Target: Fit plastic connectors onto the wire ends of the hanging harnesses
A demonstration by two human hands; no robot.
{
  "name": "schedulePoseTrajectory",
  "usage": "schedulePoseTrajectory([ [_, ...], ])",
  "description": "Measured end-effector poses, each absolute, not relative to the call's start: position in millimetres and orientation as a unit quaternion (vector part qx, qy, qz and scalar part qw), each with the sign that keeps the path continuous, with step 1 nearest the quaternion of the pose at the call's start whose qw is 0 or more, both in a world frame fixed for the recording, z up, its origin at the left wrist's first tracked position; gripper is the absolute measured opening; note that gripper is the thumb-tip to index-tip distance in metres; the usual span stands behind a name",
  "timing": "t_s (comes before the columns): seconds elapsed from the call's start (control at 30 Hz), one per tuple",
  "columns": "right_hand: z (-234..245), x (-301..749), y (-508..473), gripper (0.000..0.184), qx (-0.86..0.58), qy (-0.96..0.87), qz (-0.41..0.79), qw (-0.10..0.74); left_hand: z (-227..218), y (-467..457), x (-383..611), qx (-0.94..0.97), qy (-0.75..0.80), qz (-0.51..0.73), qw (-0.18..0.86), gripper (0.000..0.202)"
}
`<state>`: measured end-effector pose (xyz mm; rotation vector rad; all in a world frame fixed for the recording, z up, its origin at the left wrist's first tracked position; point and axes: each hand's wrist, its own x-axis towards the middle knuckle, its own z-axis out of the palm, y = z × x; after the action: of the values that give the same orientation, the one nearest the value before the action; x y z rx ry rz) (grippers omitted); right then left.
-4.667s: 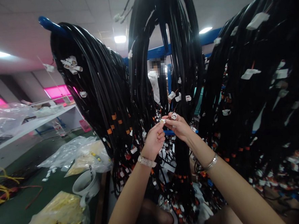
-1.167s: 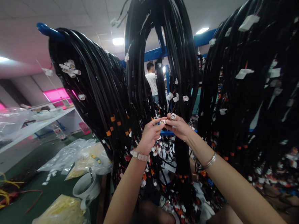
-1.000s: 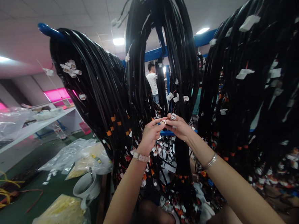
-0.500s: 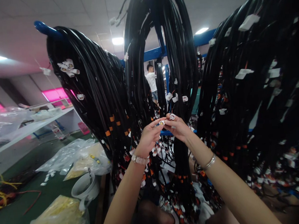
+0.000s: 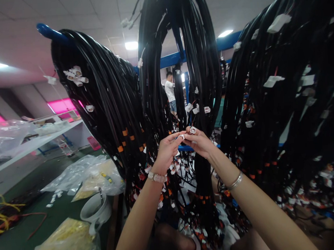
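Observation:
In the middle of the view, my left hand (image 5: 167,149) and my right hand (image 5: 199,142) meet at the fingertips. Between them is a small white connector (image 5: 182,137), pinched from both sides and partly covered by fingers. A second white connector (image 5: 193,130) sits against my right index finger, its open face towards me, on a thin wire. Just behind my hands hangs a loop of black cable harnesses (image 5: 153,84), with several white connectors dangling from it. Fine detail at my fingertips is too small to make out.
Thick bundles of black harnesses (image 5: 102,91) hang left and right from a blue rack (image 5: 171,60). On the green surface at left are a white cup (image 5: 95,212), bags of yellow parts (image 5: 63,240) and loose white pieces. A person (image 5: 170,91) stands far behind.
My left fingertips have shifted slightly over the small connector, hiding the yellow part that showed on it before. Both hands otherwise stay in place.

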<state>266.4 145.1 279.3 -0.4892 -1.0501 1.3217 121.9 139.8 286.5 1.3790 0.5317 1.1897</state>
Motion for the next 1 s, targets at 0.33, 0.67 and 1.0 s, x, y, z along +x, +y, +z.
schedulePoseTrajectory([
  [0.33,283,263,141,0.029,-0.230,-0.456,0.576,0.638,297,141,109,0.630,0.257,0.438,0.588,0.052],
  [0.67,283,259,143,0.028,-0.241,-0.464,0.552,0.650,290,136,119,0.612,0.408,0.566,0.372,0.027],
  [1.0,283,258,143,0.030,-0.250,-0.457,0.552,0.651,297,139,116,0.652,0.424,0.525,0.345,0.026],
])
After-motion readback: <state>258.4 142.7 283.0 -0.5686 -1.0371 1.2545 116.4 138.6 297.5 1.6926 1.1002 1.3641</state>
